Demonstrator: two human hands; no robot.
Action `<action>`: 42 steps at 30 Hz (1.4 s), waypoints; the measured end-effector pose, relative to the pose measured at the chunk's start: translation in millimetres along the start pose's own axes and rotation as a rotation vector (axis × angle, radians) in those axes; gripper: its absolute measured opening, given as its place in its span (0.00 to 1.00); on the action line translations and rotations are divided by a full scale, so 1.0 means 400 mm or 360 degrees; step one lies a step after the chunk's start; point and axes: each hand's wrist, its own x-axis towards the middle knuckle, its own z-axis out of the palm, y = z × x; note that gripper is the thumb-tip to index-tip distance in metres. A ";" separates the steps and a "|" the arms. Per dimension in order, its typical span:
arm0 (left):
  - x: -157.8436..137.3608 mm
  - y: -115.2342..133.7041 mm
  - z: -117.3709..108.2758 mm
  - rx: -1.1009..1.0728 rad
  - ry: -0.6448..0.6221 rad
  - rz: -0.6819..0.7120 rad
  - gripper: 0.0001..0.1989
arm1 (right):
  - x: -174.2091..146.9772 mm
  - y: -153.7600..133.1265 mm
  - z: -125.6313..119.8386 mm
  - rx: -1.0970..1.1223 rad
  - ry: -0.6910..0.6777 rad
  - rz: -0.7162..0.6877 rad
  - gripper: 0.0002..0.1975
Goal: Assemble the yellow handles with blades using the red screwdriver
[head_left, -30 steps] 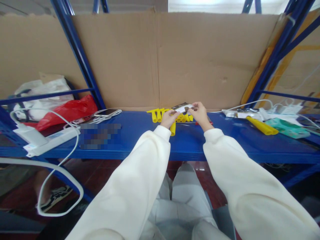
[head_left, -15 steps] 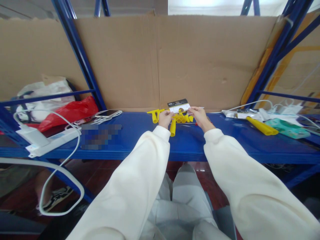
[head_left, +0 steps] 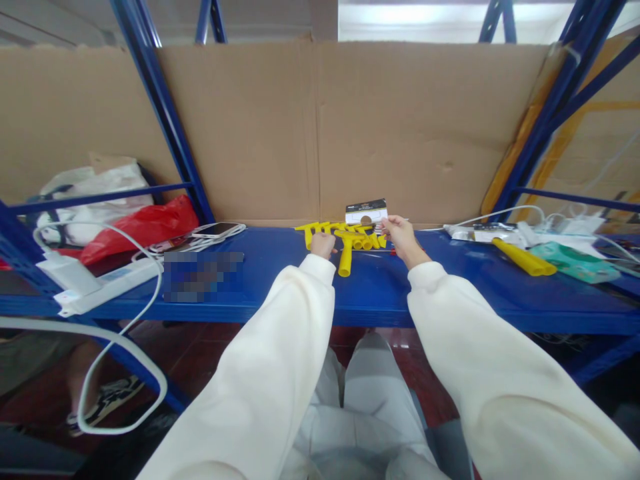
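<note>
My right hand (head_left: 400, 235) pinches the right edge of a black-and-white printed card (head_left: 367, 210), held up above the shelf. The card has a brownish round spot near its lower edge. My left hand (head_left: 323, 245) is closed like a fist, low beside a group of yellow T-shaped plastic pieces (head_left: 345, 263) with tubular handles. Whatever its fingers hold, if anything, is hidden from view. Several of these yellow pieces lie between and behind my hands. Something thin and red shows close to my right hand.
On the blue shelf (head_left: 280, 293), a white power strip (head_left: 107, 283), a phone (head_left: 217, 229) and red plastic bag (head_left: 143, 230) lie left. At right are another yellow piece (head_left: 525, 258), a green packet (head_left: 575, 262) and white cables. Cardboard (head_left: 425, 133) stands behind.
My left hand has let go of the card and moved slightly down and left to the yellow pieces. The card, now in my right hand alone, has shifted a little right.
</note>
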 end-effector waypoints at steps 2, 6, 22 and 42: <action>0.000 -0.007 0.001 0.0065 -0.0068 -0.0018 0.07 | 0.002 0.000 -0.002 0.0019 0.0035 0.0014 0.14; -0.009 -0.011 0.006 0.0219 -0.0220 -0.0070 0.07 | 0.004 -0.001 0.000 0.0038 0.0047 0.0008 0.16; -0.067 0.029 -0.003 0.0548 -0.0747 -0.0215 0.06 | -0.003 -0.020 0.005 0.0107 0.0223 0.0052 0.11; -0.014 0.017 -0.001 -0.0354 0.0160 0.0144 0.06 | -0.002 -0.020 -0.005 0.0126 0.0089 -0.0054 0.17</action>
